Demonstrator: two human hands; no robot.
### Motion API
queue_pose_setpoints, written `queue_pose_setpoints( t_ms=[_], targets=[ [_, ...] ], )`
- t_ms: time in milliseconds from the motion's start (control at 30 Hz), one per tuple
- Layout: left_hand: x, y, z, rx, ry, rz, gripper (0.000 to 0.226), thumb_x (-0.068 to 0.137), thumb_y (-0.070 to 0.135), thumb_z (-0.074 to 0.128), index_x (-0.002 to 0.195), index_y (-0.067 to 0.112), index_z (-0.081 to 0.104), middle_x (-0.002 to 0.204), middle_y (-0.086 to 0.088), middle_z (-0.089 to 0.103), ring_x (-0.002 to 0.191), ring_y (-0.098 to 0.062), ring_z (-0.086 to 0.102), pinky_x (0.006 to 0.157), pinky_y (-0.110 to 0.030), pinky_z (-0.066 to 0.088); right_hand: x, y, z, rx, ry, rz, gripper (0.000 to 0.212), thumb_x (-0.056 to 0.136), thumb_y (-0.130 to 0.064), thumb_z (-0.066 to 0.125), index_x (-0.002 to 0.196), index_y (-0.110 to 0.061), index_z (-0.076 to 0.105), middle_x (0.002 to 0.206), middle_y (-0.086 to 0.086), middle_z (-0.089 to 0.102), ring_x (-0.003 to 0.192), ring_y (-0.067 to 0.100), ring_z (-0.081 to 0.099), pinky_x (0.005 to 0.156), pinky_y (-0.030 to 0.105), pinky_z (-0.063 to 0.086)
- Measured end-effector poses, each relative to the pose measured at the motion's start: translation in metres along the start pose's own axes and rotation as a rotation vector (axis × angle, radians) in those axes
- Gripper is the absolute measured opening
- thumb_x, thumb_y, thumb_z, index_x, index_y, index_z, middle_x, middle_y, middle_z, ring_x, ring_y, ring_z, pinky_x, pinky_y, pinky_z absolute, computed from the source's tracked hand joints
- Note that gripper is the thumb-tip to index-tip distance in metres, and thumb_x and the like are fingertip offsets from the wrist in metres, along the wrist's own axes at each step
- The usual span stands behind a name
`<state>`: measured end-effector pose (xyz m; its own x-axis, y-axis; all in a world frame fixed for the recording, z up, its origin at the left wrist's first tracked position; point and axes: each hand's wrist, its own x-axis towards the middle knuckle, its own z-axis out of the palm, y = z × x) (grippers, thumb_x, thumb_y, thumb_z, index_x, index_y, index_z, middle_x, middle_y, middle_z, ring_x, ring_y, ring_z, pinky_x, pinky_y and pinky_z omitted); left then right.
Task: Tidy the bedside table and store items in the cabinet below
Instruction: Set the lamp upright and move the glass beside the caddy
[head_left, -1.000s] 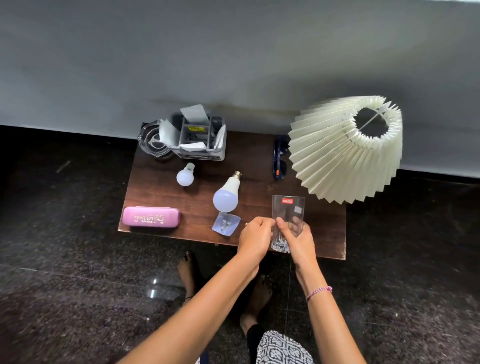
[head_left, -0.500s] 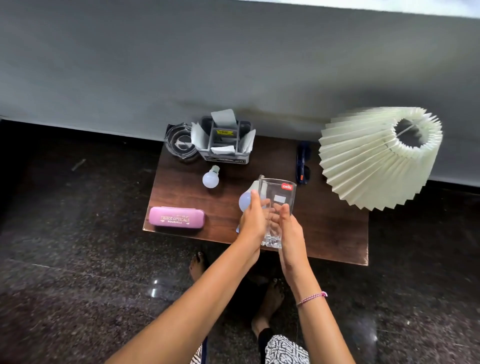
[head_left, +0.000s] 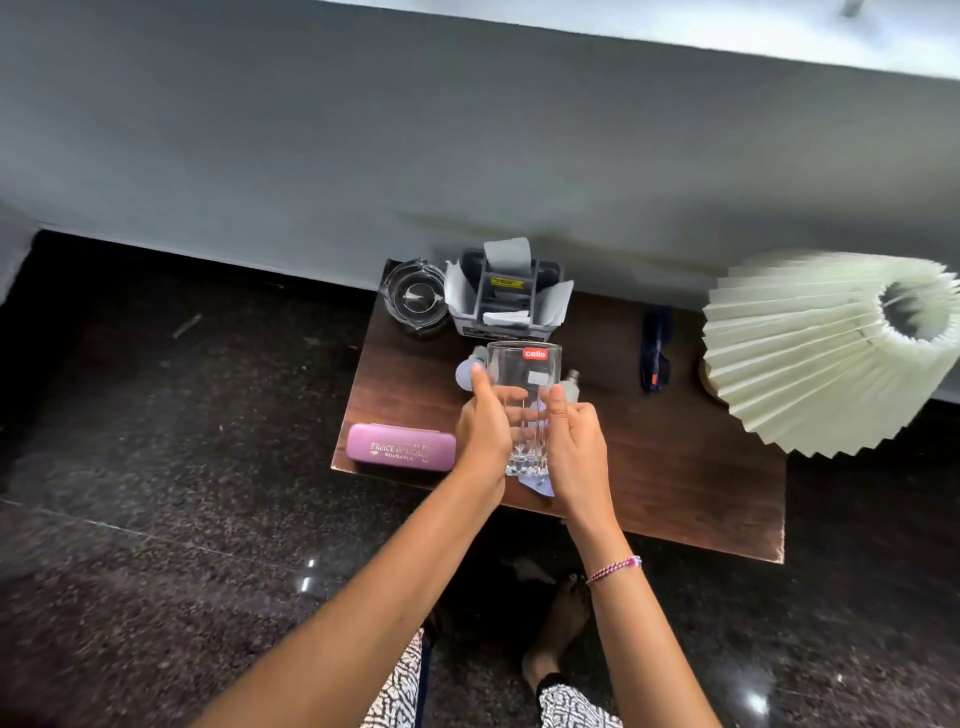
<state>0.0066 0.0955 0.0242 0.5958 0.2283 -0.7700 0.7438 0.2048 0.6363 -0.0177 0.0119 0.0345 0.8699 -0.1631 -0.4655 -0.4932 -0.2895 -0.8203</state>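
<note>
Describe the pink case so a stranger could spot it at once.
Find the dark wooden table against the grey wall. At its front left corner, just left of the left hand gripping the clear glass, lies the pink case. It is the only pink thing on the table: oblong, closed, with gold lettering.

You are standing with bare feet (head_left: 556, 623) on a dark speckled floor (head_left: 156, 519) that is reflecting small points of light; a grey wall (head_left: 415, 130) is rising beyond it.
</note>
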Motion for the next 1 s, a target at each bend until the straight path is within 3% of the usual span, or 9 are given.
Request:
queue_pose_setpoints(
  t_ms=[133,267,400,533,667,733,833,933,1000],
  targets=[
    [0.011,0.007,-0.018,0.052,0.018,0.039,0.071,0.096,0.058,0.013,0.074,0.014,0.064,0.066,-0.009,0.068,0.058,-0.022,0.063,0.063,-0.032,0.051,0.006,-0.013,0.011,0.057,0.021,0.029,0.050,0.095,-0.051,0.032,0.096,-0.020,0.071,0.091,-0.001,0.063,0.089,0.011,0.060,0.083,0.028,0.047],
    [0.024,0.014,-0.039,0.193,0.045,0.145,0.070,0.096,0.057,0.011,0.077,0.017,0.065,0.062,-0.003,0.067,0.059,-0.022,0.065,0.077,-0.039,0.052,0.023,-0.033,0.016,0.136,0.084,0.113,0.062,0.092,-0.061,0.028,0.091,-0.020,0.075,0.058,-0.006,0.064,0.053,0.000,0.058,0.067,0.023,0.050],
    [0.035,0.021,-0.059,0.335,0.071,0.287,0.069,0.095,0.057,0.011,0.080,0.019,0.066,0.063,0.001,0.069,0.056,-0.012,0.065,0.074,-0.033,0.050,0.038,-0.053,0.022,0.138,-0.034,0.173,0.060,0.086,-0.066,0.039,0.076,-0.018,0.073,0.063,0.006,0.072,0.054,0.008,0.066,0.062,0.022,0.056],
    [0.048,0.031,-0.076,0.372,0.049,0.362,0.065,0.096,0.056,0.013,0.081,0.022,0.066,0.066,0.000,0.071,0.054,-0.007,0.064,0.066,-0.025,0.046,0.051,-0.064,0.036,0.181,-0.098,0.205,0.040,0.089,-0.040,0.055,0.073,-0.007,0.071,0.070,0.017,0.072,0.054,0.016,0.067,0.053,0.020,0.055],
    [0.059,0.038,-0.092,0.380,-0.001,0.398,0.062,0.097,0.053,0.015,0.085,0.022,0.067,0.067,0.002,0.071,0.061,-0.006,0.066,0.070,-0.024,0.048,0.057,-0.070,0.052,0.204,-0.106,0.229,0.031,0.086,-0.019,0.051,0.063,-0.005,0.067,0.065,0.016,0.071,0.046,0.014,0.066,0.040,0.014,0.046],
    [0.064,0.043,-0.101,0.406,-0.045,0.399,0.060,0.098,0.052,0.015,0.089,0.025,0.068,0.075,0.006,0.071,0.074,-0.006,0.066,0.078,-0.024,0.046,0.058,-0.071,0.059,0.148,-0.088,0.179,0.032,0.085,-0.019,0.050,0.063,-0.005,0.068,0.057,0.011,0.070,0.045,0.012,0.066,0.043,0.014,0.045],
    [0.067,0.057,-0.112,0.495,-0.081,0.368,0.055,0.099,0.049,0.015,0.104,0.031,0.066,0.092,0.018,0.066,0.098,-0.004,0.057,0.083,-0.018,0.037,0.060,-0.075,0.070,-0.089,-0.042,0.053,0.033,0.082,-0.022,0.048,0.065,0.000,0.065,0.052,0.010,0.069,0.052,0.011,0.069,0.062,0.023,0.052],
    [0.072,0.079,-0.118,0.570,-0.079,0.277,0.051,0.099,0.047,0.018,0.121,0.030,0.060,0.119,0.006,0.064,0.120,-0.016,0.051,0.101,-0.030,0.036,0.062,-0.084,0.082,-0.226,0.024,-0.050,0.035,0.085,-0.020,0.046,0.068,0.007,0.061,0.060,0.018,0.068,0.055,0.015,0.070,0.070,0.032,0.055],
    [0.072,0.097,-0.120,0.554,-0.101,0.171,0.059,0.094,0.058,0.018,0.129,0.029,0.055,0.134,-0.002,0.057,0.125,-0.020,0.050,0.109,-0.040,0.036,0.064,-0.091,0.090,-0.261,0.065,-0.095,0.032,0.086,-0.020,0.045,0.068,0.000,0.064,0.059,0.009,0.069,0.059,0.019,0.069,0.074,0.036,0.055]
  ],
)
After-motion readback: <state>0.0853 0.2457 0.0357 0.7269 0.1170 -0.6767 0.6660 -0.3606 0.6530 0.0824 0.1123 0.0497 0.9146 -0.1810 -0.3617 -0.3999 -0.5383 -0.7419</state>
